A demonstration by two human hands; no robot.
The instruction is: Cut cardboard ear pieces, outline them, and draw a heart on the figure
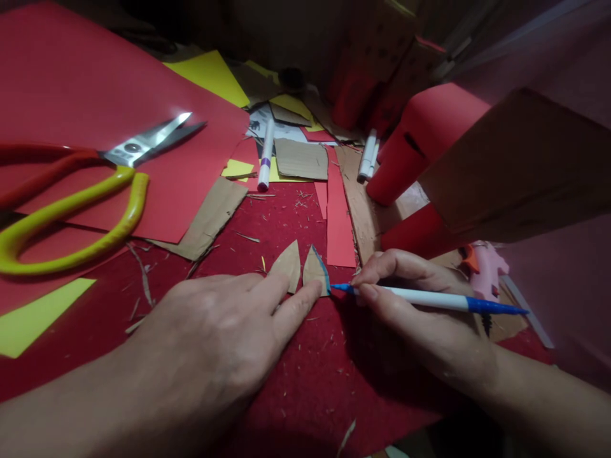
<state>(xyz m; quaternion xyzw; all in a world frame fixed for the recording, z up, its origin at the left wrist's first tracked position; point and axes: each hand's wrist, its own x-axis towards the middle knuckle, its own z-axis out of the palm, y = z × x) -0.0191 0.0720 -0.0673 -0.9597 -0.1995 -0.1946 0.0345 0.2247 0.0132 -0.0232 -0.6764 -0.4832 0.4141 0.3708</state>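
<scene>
Two small pointed cardboard pieces, a left one (287, 262) and a right one (314, 266), lie side by side on the dark red surface (296, 381). The right piece has a blue line along its right edge. My left hand (224, 331) lies flat with fingers stretched out, one fingertip on each piece, gripping neither. In my right hand (420, 312) is a white marker with blue ends (424, 298), pinched between thumb and fingers. Its blue tip points left at the lower right corner of the right piece, touching or very close to it.
Scissors (132, 149) with red and yellow handles lie open on red paper (62, 95) at left. Behind are cardboard scraps (300, 159) and a purple-banded marker (265, 159). Red paper tubes (415, 229), a large cardboard piece (520, 165) and a pink glue gun (487, 270) stand or lie at right.
</scene>
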